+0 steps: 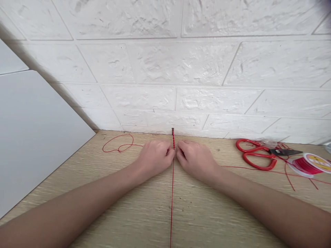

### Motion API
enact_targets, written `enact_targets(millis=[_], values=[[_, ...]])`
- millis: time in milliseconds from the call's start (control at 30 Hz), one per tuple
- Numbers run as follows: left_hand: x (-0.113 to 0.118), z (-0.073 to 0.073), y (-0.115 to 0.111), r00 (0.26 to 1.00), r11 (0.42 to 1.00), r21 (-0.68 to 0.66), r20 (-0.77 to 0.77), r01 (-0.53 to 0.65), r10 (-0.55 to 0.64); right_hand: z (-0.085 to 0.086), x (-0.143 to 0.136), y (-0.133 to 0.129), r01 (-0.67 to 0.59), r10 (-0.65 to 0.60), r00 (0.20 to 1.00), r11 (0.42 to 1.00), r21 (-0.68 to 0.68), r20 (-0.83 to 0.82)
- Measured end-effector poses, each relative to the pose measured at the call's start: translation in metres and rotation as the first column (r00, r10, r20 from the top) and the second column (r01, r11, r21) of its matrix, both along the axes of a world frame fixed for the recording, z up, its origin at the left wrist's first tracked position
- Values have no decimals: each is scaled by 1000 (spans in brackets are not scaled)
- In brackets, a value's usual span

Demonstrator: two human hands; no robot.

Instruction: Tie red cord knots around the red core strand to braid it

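A nail (172,128) stands at the back of the wooden table, close to the wall. A short knotted length of red cord (173,139) hangs from it toward me. From the knots a single red strand (172,196) runs straight down the table to the bottom edge of the view. My left hand (157,153) is closed beside the knots, and a loose loop of cord (119,150) trails out to its left. My right hand (195,158) is closed on the other side, with a strand (240,167) running off to the right. The pinched fingertips nearly meet at the knots and hide the cord between them.
Red-handled scissors (258,155) lie at the right, near a white spool (310,165) of red cord and several cord scraps. Crumpled clear plastic (269,143) sits behind the scissors. A white brick-pattern wall (204,62) closes off the back; a white panel (38,131) stands at left.
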State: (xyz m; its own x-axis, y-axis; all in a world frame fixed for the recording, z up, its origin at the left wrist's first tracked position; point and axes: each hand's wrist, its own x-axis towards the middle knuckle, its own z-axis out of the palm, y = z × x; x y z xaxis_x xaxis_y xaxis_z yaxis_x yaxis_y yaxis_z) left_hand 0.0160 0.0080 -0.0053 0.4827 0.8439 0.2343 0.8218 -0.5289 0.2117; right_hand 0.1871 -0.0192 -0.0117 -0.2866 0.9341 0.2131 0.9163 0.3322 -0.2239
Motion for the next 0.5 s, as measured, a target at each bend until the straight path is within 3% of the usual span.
enact_targets(millis=[133, 500], values=[[-1, 2, -3, 999, 999, 6, 35, 36, -36, 0, 4, 3, -7, 7, 999, 1000, 1, -40], [-1, 0, -16, 997, 976, 204, 30, 70, -77, -3, 6, 0, -13, 13, 982, 1000, -3, -189]])
